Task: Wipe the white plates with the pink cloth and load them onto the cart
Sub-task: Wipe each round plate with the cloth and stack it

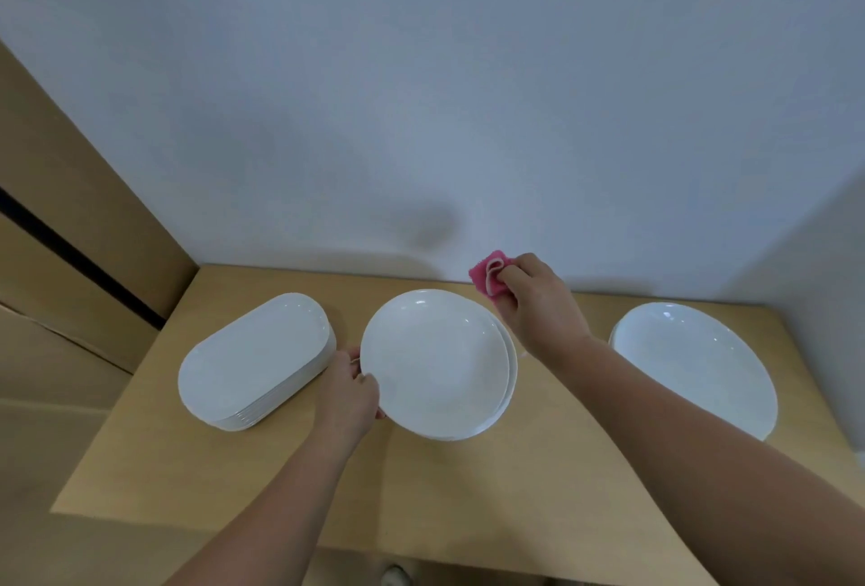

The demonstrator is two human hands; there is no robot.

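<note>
Plates for this step sit in a round stack (437, 365) at the middle of the worktop (290, 482); take that stack as your landmark. Your left hand (348, 391) has its grip clamped on the near-left rim of the top plate. Your right hand (538, 300) hovers just beyond the stack's far-right edge, its grip closed on the bunched pink cloth (489, 269), clear of the plate. Left of the stack lies a pile of oblong plates (255, 358); well to its right, a large oval plate (692, 365). Judged state: wiping is about to begin. Next, bring the cloth onto the plate face while steadying the rim. No cart is in view.
</note>
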